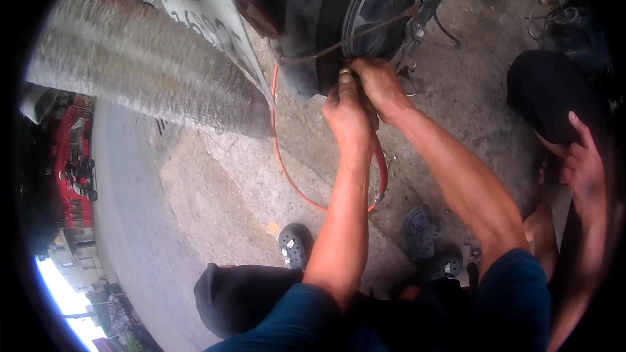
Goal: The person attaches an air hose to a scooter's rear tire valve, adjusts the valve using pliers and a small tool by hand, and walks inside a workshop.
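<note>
Both my hands meet at the lower edge of a motorcycle wheel with a black tyre (328, 13) and a grey spoked rim (378, 10). My left hand (351, 117) is closed, its thumb pointing up toward the tyre. From beneath it runs the thick end of a red hose (381, 173), which it appears to grip. My right hand (378, 85) is closed just above and beside it, fingers bent in against the wheel. What its fingertips hold is hidden. A thin rusty rod (365, 31) crosses in front of the wheel.
The hose's thin orange-red line (282, 163) loops over the concrete ground. Left of the wheel are a white number plate (202, 13) and a rough grey pillar (150, 65). At right, another person's hand (580, 163) rests near a dark-clothed knee (544, 94). Clogs (420, 231) stand below.
</note>
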Motion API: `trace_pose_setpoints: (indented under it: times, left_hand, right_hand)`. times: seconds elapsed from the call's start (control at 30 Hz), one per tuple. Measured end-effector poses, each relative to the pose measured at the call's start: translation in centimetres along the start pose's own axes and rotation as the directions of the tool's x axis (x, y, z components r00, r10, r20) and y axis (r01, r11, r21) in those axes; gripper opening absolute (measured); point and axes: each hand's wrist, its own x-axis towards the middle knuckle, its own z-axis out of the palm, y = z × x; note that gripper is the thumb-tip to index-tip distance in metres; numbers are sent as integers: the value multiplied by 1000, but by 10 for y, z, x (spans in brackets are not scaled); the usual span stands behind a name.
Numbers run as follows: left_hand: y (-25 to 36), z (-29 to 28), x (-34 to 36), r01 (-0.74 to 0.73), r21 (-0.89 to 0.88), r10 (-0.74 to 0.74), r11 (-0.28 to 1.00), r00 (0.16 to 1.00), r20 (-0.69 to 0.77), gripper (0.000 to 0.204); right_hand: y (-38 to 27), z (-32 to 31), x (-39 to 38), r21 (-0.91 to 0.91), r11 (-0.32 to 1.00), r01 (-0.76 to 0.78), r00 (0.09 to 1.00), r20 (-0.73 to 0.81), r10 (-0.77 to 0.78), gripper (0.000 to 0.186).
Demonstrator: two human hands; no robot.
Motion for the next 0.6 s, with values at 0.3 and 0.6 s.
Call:
trace_pose_setpoints:
  times: [0.3, 0.6]
  left_hand:
    - [-9, -6, 1, -7, 84, 2, 996, 998, 68, 32]
    - [-24, -71, 19, -434, 346, 456, 832, 890, 19, 77]
  right_hand:
    - [8, -5, -11, -66, 998, -19, 1000, -4, 19, 40]
    - [61, -34, -104, -13, 963, -269, 961, -60, 268, 44]
